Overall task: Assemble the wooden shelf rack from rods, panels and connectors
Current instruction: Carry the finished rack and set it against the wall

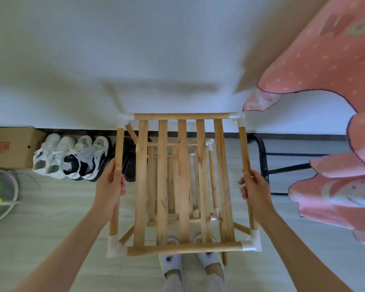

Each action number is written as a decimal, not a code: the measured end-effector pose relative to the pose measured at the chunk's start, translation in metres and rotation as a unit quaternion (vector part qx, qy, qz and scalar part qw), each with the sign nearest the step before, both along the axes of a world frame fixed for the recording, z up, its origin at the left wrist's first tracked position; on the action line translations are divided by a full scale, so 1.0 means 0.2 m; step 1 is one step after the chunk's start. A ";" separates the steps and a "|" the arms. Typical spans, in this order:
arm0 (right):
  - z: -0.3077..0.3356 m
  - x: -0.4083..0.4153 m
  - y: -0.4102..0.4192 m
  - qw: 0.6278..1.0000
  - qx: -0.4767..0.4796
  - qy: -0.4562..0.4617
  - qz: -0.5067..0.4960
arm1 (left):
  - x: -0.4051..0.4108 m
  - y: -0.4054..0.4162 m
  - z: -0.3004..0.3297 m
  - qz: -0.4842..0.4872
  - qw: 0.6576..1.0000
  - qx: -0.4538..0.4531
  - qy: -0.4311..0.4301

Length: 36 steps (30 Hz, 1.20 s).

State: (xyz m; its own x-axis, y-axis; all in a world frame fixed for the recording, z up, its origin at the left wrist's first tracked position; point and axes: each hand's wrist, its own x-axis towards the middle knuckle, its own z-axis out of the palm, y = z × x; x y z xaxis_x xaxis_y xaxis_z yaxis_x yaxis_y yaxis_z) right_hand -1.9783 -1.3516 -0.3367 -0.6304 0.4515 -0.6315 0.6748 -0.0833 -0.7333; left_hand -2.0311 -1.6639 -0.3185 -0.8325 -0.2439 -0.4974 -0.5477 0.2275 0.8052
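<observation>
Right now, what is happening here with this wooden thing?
A person is holding a wooden shelf rack from above. The left hand grips the left side rod, and the right hand grips the right side rod. The top slats and the white corner connectors are already fitted, and a lower shelf shows underneath. Shoes and a cardboard box stand by the wall.

Cardboard box (9,147), white sneakers (53,155), black sandals (128,158) along wall, pink blanket (329,106) at right
</observation>
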 end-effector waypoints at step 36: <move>-0.17 0.59 0.20 0.994 -0.100 -0.004 -0.039 | 0.57 0.57 -0.04 -0.384 0.805 -0.329 0.310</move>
State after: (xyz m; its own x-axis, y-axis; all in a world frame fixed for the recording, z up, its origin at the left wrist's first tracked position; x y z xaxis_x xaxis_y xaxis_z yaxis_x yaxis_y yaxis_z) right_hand -1.8596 -1.3120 -0.3709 -0.5934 0.3639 -0.7179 0.6665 -0.2780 -0.6918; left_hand -1.9174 -1.5492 -0.3273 -0.9018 0.4210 0.0977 0.4191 0.7967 0.4355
